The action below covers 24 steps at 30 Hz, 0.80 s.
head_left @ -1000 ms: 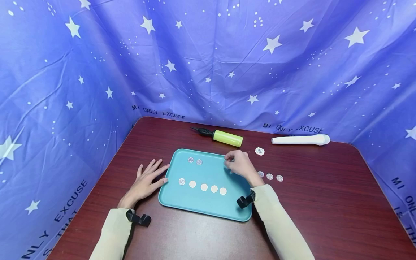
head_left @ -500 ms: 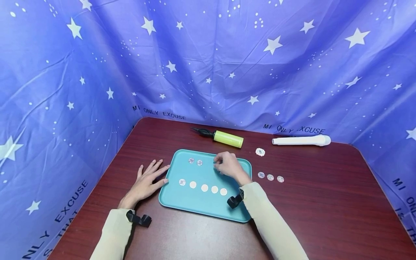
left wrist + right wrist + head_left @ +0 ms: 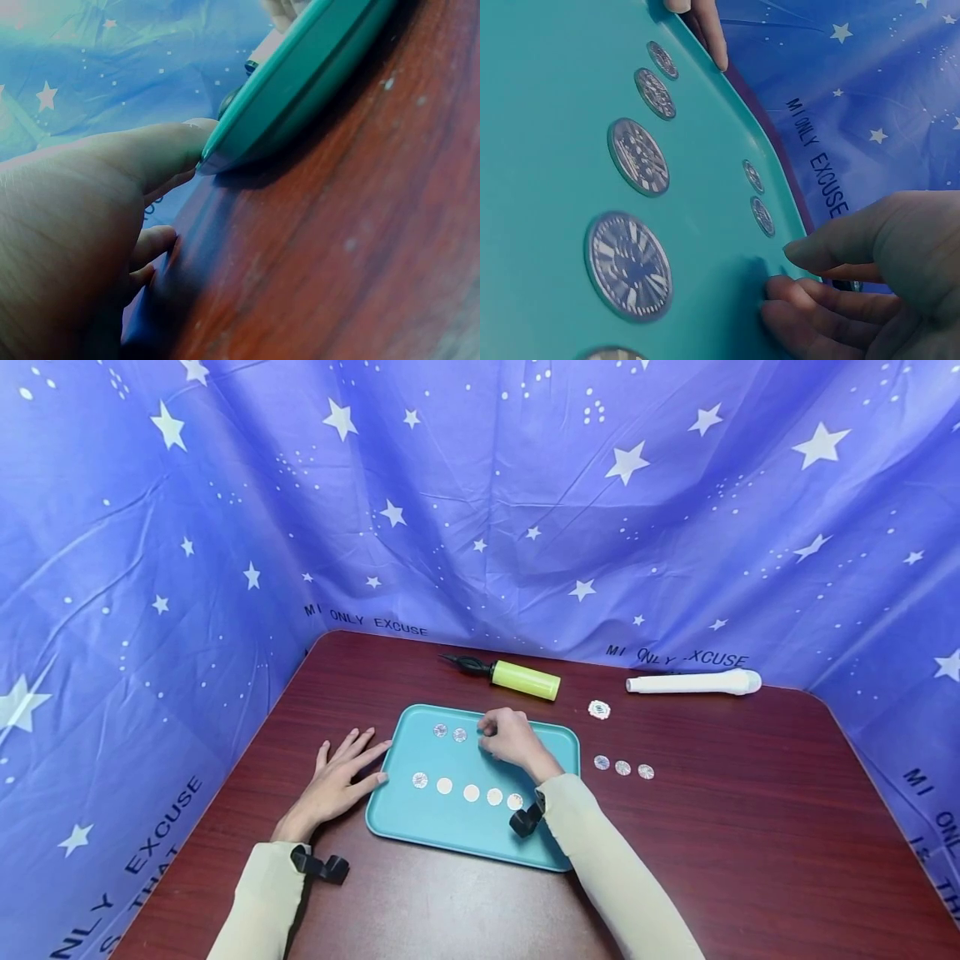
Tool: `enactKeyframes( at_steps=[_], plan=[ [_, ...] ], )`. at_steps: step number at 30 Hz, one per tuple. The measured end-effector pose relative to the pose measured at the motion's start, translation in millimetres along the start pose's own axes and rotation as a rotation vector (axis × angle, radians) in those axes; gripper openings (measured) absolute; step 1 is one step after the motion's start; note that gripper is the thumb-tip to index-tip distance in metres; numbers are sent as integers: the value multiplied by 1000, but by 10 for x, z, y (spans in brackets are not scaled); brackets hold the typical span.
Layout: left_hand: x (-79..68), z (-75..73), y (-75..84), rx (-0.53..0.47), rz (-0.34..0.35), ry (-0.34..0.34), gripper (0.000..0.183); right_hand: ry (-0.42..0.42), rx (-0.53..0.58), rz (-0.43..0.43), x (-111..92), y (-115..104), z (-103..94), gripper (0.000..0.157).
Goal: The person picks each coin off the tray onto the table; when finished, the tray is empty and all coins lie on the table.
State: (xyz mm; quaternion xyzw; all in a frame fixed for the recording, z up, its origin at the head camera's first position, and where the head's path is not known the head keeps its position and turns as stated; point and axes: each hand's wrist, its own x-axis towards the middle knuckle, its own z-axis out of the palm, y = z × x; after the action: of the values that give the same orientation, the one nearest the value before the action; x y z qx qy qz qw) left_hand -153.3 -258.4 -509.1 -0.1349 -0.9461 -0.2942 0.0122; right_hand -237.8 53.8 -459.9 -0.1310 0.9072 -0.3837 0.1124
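Observation:
A turquoise tray (image 3: 465, 837) lies on the table. My left hand (image 3: 336, 783) rests spread at its left edge, thumb and index finger against the rim. Toward the tray's far side, my right hand (image 3: 516, 739) is over the surface with bent fingers and the thumb near them. I cannot tell whether a coin is pinched there, as the fingers cover that spot. Just left of these fingertips (image 3: 780, 289) lie two silvery coins (image 3: 460, 735). Several more coins (image 3: 637, 157) form a nearer row across the tray, shining pale in the head view.
Three coins (image 3: 622, 767) lie in a row on the dark red table (image 3: 720, 827), right of the tray. Behind are a scalloped white disc (image 3: 599, 709), a yellow-green hand pump (image 3: 525, 680) and a white wand-shaped object (image 3: 693, 682). A blue starry curtain (image 3: 487, 485) surrounds the table.
My right hand has moved left along the tray's far side, closer to the two coins, uncovering the right-hand coins on the table. The left hand and tray stay put.

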Motion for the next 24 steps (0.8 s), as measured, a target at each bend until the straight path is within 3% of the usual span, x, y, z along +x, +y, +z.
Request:
enactKeyframes(
  at_steps=[9, 24],
  plan=[
    [-10, 9, 0, -3, -2, -1, 57, 31, -67, -60, 91, -22, 106, 24],
    [-22, 2, -9, 3, -1, 16, 56, 0, -106, -123, 188, -110, 235, 37]
  ],
)
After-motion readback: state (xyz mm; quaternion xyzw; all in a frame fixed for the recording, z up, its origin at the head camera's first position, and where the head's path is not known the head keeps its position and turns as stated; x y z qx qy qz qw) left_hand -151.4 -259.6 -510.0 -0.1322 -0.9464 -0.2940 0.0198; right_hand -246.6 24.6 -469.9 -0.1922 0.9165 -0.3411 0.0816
